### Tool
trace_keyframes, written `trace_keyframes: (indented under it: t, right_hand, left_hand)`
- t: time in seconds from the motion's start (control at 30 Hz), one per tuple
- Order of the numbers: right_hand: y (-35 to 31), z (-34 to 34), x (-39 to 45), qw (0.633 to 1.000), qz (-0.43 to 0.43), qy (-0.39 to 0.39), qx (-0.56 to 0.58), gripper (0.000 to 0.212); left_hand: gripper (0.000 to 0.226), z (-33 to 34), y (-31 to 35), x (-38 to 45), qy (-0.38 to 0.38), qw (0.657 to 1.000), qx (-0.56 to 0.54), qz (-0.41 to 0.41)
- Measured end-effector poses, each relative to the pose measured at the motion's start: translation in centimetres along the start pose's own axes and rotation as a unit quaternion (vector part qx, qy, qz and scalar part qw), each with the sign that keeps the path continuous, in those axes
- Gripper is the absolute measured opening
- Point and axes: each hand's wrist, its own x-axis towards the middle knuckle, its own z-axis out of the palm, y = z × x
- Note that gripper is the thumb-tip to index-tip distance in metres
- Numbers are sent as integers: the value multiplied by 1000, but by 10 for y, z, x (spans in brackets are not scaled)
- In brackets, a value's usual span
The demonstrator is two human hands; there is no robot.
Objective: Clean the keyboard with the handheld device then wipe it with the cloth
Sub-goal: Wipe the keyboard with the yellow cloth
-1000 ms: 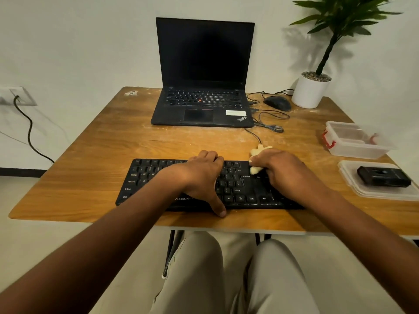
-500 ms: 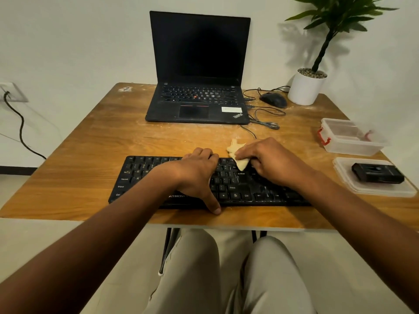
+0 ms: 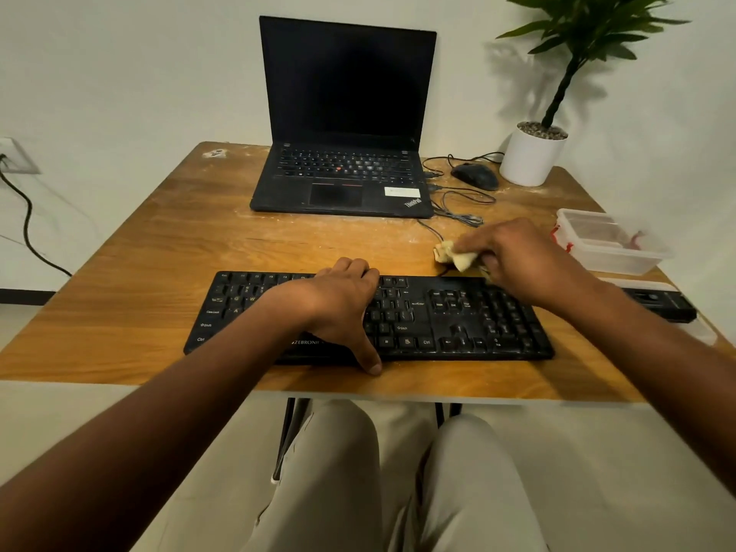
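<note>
The black keyboard (image 3: 370, 316) lies square across the near edge of the wooden table (image 3: 131, 296). Legible legends on it include "Caps Lock", "Shift", "Ctrl" and "Enter", with the brand "ZEBRONIC" partly readable on the front lip beside the left wrist.

The left hand (image 3: 338, 308) rests palm down on the middle of the keyboard, fingers (image 3: 354, 268) bent over the far row of keys, thumb stretched down past the front edge onto the table; it holds nothing.

Behind stands an open laptop (image 3: 342, 181) with dark screen, "ThinkPad" marked at its near right corner.

The right hand (image 3: 513, 260) hovers over the far right corner of the keyboard, its fingers pinching a crumpled pale cloth (image 3: 454, 255), which sits just above the keyboard's far edge.

The black handheld device (image 3: 665, 304) lies on a clear lid at the table's right edge, partly hidden by the right forearm.
</note>
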Motion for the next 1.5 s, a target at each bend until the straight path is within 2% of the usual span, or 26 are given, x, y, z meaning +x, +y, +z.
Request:
trace_keyframes:
  t: [0.07,0.2,0.33,0.47,0.6,0.73,0.93,1.0,1.17,1.23,1.37,1.5]
  right_hand:
    - [-16,10,2,999,-1,35,35,39]
    - [-36,43,-15,999,0,-28,18,53]
    - [-37,52,-42,998,-57,-20,-4,68]
    - [-18,48,-54,998,-57,-26,-3,74]
    - [-28,48,-33,999,-28,-19,-28,71]
    - [-41,52,-48,997,-70,-28,-22,71]
    - [-6,36,-53,1000,-16,-10,-19,45]
    - [-17,41,-38,999,-21,-10,-25,46]
    - [-31,51,-55,994,-103,5,-21,47]
    - [-19,45,-67,995,-94,21,-22,46]
    - [-2,43,-46,999,-19,33,-15,41]
    - [-38,58,-32,998,-57,38,-8,45]
  left_hand:
    - [136,0,0,0,-3,1000,-1,-1]
    - [137,1,-1,2,-5,1000,-1,-2]
    - [137,2,-2,4,-3,1000,1,-4]
    - [137,2,-2,5,-3,1000,2,-2]
    - [136,1,-1,3,-2,1000,-1,-2]
    - [136,1,-1,2,-4,1000,0,-1]
    - [137,2,-1,4,-2,1000,-1,4]
    - [138,1,-1,4,-5,1000,1,3]
    - [137,0,-1,1,-6,1000,2,1]
    - [136,1,0,2,-4,1000,3,3]
    - [137,1,0,3,-4,1000,1,2]
    - [137,0,0,2,-7,1000,0,-3]
